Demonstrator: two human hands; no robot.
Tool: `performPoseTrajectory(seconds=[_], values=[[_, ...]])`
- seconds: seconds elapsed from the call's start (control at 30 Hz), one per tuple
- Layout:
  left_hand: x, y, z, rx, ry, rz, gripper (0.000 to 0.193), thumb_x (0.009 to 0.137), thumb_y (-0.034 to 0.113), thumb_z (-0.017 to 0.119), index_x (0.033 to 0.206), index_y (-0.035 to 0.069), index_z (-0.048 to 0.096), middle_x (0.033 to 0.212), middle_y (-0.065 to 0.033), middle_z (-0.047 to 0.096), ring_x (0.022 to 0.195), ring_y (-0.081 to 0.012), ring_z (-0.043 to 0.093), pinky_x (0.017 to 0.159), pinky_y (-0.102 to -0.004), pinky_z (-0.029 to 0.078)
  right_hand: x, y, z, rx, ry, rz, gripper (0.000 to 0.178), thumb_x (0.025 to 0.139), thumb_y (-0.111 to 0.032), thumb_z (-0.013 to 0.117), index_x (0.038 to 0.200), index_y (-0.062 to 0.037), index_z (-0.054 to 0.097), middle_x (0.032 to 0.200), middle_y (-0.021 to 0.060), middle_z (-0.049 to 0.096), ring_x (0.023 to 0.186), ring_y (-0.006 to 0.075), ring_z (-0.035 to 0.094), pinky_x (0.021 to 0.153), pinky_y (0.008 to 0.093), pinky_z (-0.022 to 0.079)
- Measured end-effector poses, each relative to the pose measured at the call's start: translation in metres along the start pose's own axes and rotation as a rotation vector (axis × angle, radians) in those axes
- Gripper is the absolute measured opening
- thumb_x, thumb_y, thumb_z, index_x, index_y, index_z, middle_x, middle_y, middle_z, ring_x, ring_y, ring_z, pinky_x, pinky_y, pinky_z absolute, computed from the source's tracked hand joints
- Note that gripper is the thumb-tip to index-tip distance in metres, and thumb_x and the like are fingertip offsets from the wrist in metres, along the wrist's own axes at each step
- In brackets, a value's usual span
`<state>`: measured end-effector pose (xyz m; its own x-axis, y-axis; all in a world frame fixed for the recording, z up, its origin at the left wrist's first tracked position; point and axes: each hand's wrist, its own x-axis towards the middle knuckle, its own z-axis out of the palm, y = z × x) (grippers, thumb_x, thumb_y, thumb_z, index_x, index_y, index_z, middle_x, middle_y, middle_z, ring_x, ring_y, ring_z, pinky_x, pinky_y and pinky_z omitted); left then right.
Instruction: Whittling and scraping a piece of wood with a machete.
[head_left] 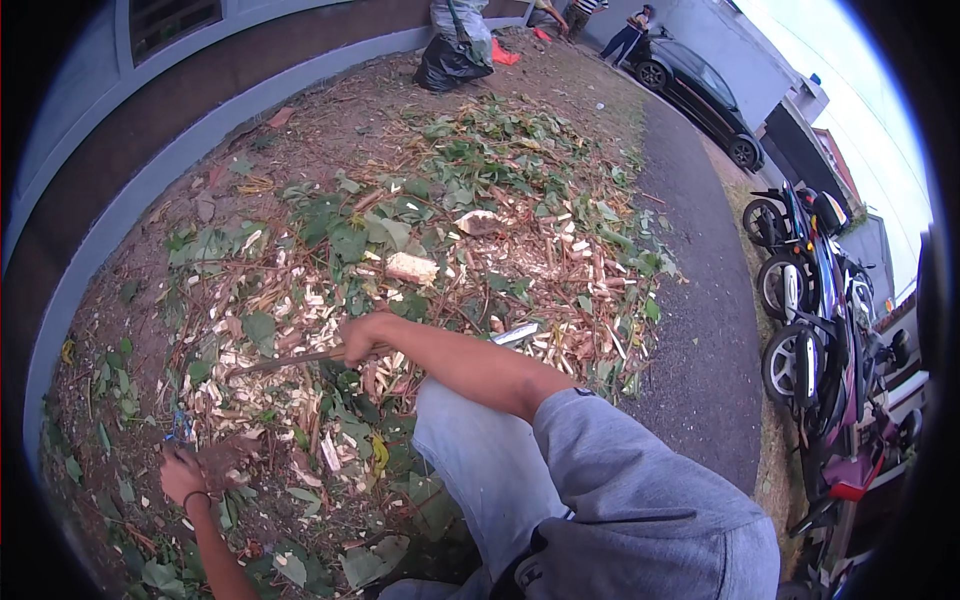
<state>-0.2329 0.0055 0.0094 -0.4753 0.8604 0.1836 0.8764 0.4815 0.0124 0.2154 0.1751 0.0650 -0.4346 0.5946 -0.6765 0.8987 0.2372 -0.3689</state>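
My right hand (pixel 362 338) is closed round a long, thin, brownish stick-like tool (pixel 290 362), whose far end reaches left over the wood chips (pixel 290 390). Whether it is a stick or a blade seen edge-on, I cannot tell. Low on the left, my left hand (pixel 183 475), with a dark band at the wrist, has its fingers curled near the ground. A small blue and clear scrap (pixel 181 427) shows just beyond its fingertips; what the hand holds is hidden. A cut piece of pale wood (pixel 412 268) lies beyond my right hand. Past my right forearm, a flat silvery piece (pixel 515 334) rests among the chips.
Green leaves (pixel 490 150) and twigs cover the soil. A pale wall base (pixel 150 190) curves along the left. A filled bag (pixel 455 55) stands at the back. Right lie a paved strip (pixel 695 300), parked motorcycles (pixel 800 300) and a dark car (pixel 700 85). People (pixel 630 35) are far off.
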Motion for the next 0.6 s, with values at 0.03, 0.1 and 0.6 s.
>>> performPoseTrajectory(seconds=[0.03, 0.1, 0.6], values=[[0.004, -0.013, 0.000, 0.007, 0.005, -0.015, 0.034, 0.090, 0.030, 0.046, 0.112, 0.006, 0.057, 0.080, -0.0245, 0.066, 0.075, -0.0435, 0.065, 0.067, -0.0548, 0.051, -0.004, -0.015, 0.003, -0.056, -0.007, -0.008, 0.033, 0.070, -0.031, 0.069, 0.081, 0.0009, 0.070, 0.080, 0.0126, 0.069, 0.075, 0.0266, 0.066, 0.069, 0.0417, 0.050], [0.021, -0.016, 0.005, 0.033, 0.005, -0.023, 0.033, 0.090, 0.031, 0.048, 0.106, 0.005, 0.061, 0.083, -0.0234, 0.067, 0.078, -0.0428, 0.065, 0.069, -0.0538, 0.051, -0.007, -0.011, 0.004, -0.032, -0.029, 0.042, 0.031, 0.071, -0.031, 0.069, 0.076, -0.0003, 0.069, 0.075, 0.0108, 0.068, 0.074, 0.0258, 0.065, 0.071, 0.0400, 0.049], [0.024, -0.013, -0.001, -0.019, -0.019, -0.042, 0.034, 0.088, 0.033, 0.049, 0.098, 0.004, 0.064, 0.089, -0.0239, 0.067, 0.082, -0.0424, 0.065, 0.074, -0.0538, 0.051, -0.005, -0.011, 0.006, 0.030, -0.065, 0.072, 0.024, 0.072, -0.023, 0.068, 0.078, 0.0003, 0.069, 0.073, 0.0110, 0.067, 0.062, 0.0230, 0.065, 0.058, 0.0377, 0.052]])
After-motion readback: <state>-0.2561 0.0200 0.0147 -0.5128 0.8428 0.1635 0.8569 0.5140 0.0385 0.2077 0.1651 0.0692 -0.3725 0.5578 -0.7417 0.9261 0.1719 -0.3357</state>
